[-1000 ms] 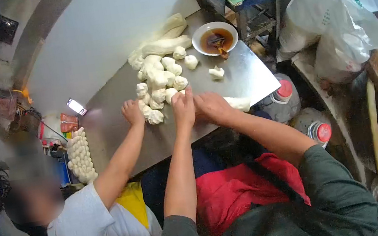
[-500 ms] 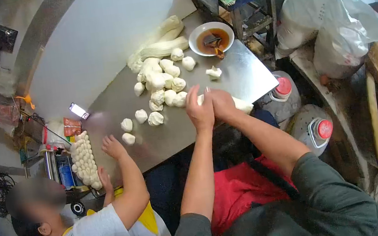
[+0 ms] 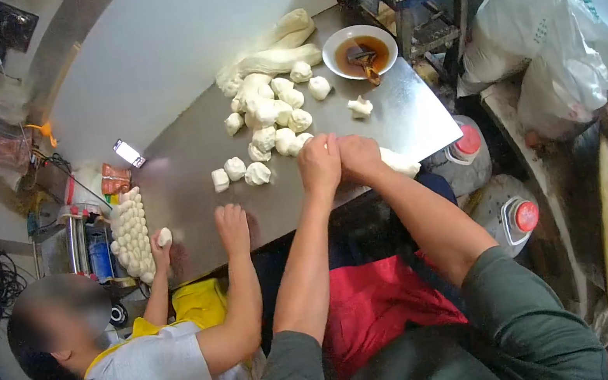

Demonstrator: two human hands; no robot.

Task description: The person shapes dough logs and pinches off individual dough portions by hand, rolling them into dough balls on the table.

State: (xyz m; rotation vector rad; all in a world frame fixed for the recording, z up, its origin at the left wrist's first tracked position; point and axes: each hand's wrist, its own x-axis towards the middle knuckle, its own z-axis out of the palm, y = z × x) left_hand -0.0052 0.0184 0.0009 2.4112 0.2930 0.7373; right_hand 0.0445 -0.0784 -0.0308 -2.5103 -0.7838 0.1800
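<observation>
Side by side at the table's front edge, both my hands are closed on a thick rope of white dough (image 3: 400,164). My left hand (image 3: 320,164) has its fingers curled over the rope's left end. Just beside it, my right hand (image 3: 362,158) grips the rope, whose other end sticks out to the right. The hands cover most of the dough between them. Left of my knuckles lies a cluster of torn dough pieces (image 3: 286,141). A small knobbly piece (image 3: 360,108) sits alone beyond my right hand.
A bowl of brown liquid (image 3: 335,37) stands at the back right. Long dough rolls (image 3: 277,61) lie against the wall. At left, a co-worker's hand holds a dough piece (image 3: 163,237) beside rows of small dough balls (image 3: 130,236). Red-capped jugs (image 3: 508,214) stand at right.
My left fingers, stretched out before, have curled down over the dough. The co-worker has lifted a dough piece with one hand and moved the other rightward. The view has shifted slightly.
</observation>
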